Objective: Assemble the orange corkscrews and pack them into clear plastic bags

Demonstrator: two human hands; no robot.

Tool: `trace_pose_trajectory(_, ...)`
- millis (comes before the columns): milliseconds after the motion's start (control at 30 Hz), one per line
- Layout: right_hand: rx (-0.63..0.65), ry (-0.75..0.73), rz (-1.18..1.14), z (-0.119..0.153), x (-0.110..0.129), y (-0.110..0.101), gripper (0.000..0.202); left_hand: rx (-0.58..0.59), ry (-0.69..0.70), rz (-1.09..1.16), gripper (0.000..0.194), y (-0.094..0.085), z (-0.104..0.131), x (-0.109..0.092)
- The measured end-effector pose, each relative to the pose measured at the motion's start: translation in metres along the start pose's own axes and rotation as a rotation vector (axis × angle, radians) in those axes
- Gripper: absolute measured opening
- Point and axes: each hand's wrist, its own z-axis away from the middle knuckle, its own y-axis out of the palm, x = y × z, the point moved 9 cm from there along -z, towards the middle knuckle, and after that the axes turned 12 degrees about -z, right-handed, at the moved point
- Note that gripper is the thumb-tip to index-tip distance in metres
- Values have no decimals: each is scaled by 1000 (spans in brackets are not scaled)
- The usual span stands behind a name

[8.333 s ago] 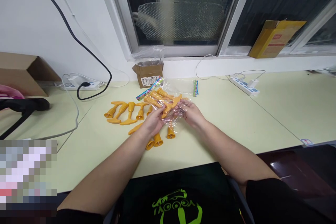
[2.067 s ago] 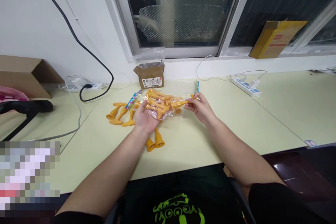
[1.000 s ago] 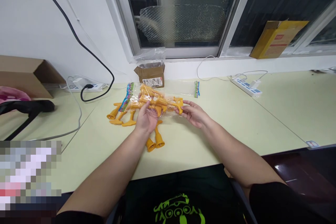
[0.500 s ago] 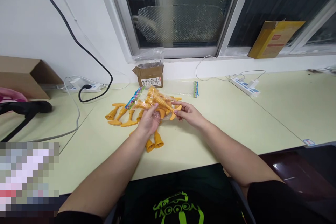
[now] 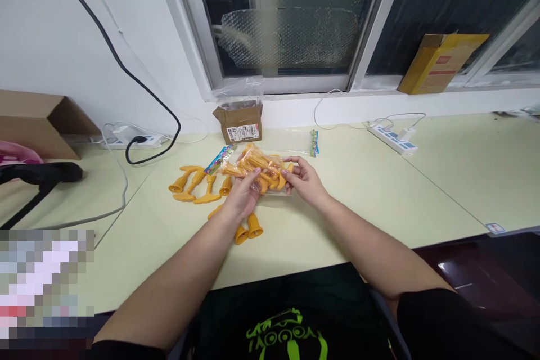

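Observation:
My left hand (image 5: 245,194) is closed around a clear plastic bag (image 5: 270,190) with a colourful header strip (image 5: 220,159). Inside the bag lie several orange-yellow plastic pieces (image 5: 253,158), each with a fluted bell-shaped end and a curved crossbar. At the bag's right end, my right hand (image 5: 304,180) pinches the crossbar (image 5: 286,175) of one orange-yellow piece between thumb and fingers. Left of the bag, several similar loose pieces (image 5: 206,192) lie on the table. Two more bell-shaped ends (image 5: 255,226) show below my left wrist, partly covered by it.
Behind the bag stands a small open cardboard box (image 5: 242,124). A flat clear bag (image 5: 291,140) with a coloured strip lies to its right. Power strips (image 5: 392,139) with cables sit at the back, and a black stand (image 5: 46,177) juts in from the left.
The orange-yellow piece in my right hand has slid leftward and down, further among the pieces in the bag. The bag's top has dropped slightly. The loose pieces have not moved.

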Motion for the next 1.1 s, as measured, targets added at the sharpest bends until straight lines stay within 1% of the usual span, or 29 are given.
trace_pose_trajectory(33,-8,6,-15,0,-1,0,56,-5,4,-24,38,0,1,0)
trace_pose_trajectory(67,-4,43,-36,0,-5,1,54,-10,6,-49,38,0,1,0)
trace_pose_trajectory(200,62,348,-106,6,-28,9,45,7,-10,-93,43,0,2,3)
trace_pose_trajectory(233,76,404,-100,8,-32,10,44,15,-23,-94,44,1,2,5)
trace_pose_trajectory(267,88,429,-83,10,-34,12,44,21,-39,-96,45,1,2,8)
trace_pose_trajectory(300,95,419,-56,10,-34,13,45,30,-61,-99,45,1,2,11)
trace_pose_trajectory(333,101,379,-25,10,-32,14,47,44,-85,-101,44,2,1,15)
trace_pose_trajectory(433,86,184,61,6,-19,16,56,90,-138,-88,39,6,2,22)
trace_pose_trajectory(467,75,123,78,5,-14,16,57,85,-142,-80,39,7,2,23)
trace_pose_trajectory(533,70,31,83,7,-2,17,57,41,-136,-67,39,4,2,20)
trace_pose_trajectory(633,128,-83,121,16,17,23,61,-44,-132,-40,38,-4,1,14)
trace_pose_trajectory(733,225,-224,296,27,33,34,76,-59,-171,20,25,-7,0,12)
trace_pose_trajectory(767,249,-276,373,30,36,37,78,-53,-178,47,22,-6,0,12)
trace_pose_trajectory(800,262,-323,452,32,37,40,77,-45,-176,75,21,-6,0,10)
trace_pose_trajectory(867,262,-407,606,32,36,43,64,-28,-164,115,21,-4,0,7)
trace_pose_trajectory(933,268,-488,724,29,37,46,41,-3,-170,133,24,-1,2,6)
trace_pose_trajectory(1000,292,-573,793,27,43,48,17,13,-181,147,25,3,4,6)
trace_pose_trajectory(1033,303,-608,819,26,47,49,11,25,-185,156,27,5,5,6)
trace_pose_trajectory(1100,326,-650,869,25,60,50,11,60,-195,182,34,9,7,5)
